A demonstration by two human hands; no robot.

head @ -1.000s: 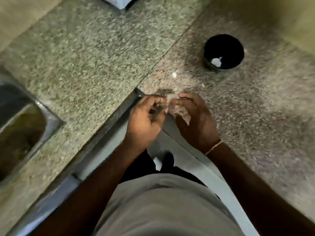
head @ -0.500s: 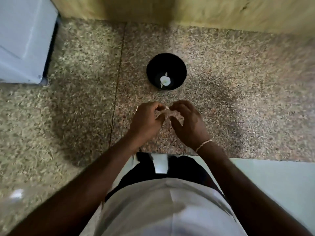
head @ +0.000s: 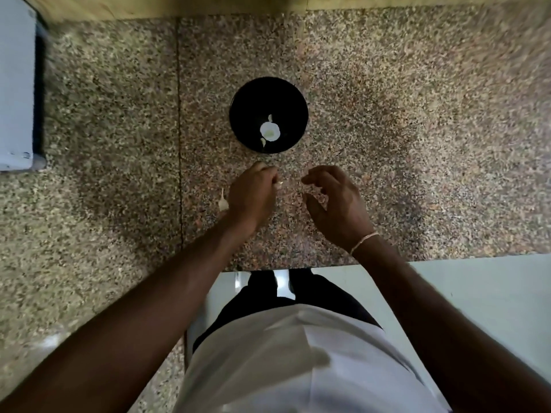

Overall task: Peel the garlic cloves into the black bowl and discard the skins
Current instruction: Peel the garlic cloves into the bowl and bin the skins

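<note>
The black bowl (head: 293,93) stands on the granite counter just beyond my hands, with a pale garlic piece (head: 269,132) and small bits inside it. My left hand (head: 252,195) is curled, and a small pale garlic clove (head: 279,183) shows at its fingertips, pinched there. My right hand (head: 337,201) hovers a short way to the right with its fingers loosely curled; I see nothing held in it. A pale garlic skin scrap (head: 223,201) lies on the counter beside my left hand.
A white appliance (head: 15,93) stands at the far left against the wall. The counter's front edge (head: 417,259) runs just below my wrists, with the floor and my own body under it. A seam (head: 179,144) splits the counter.
My hands, joined on the clove before, have drawn apart; the left keeps the clove. The view swung from the counter corner and sink until the bowl lies straight ahead.
</note>
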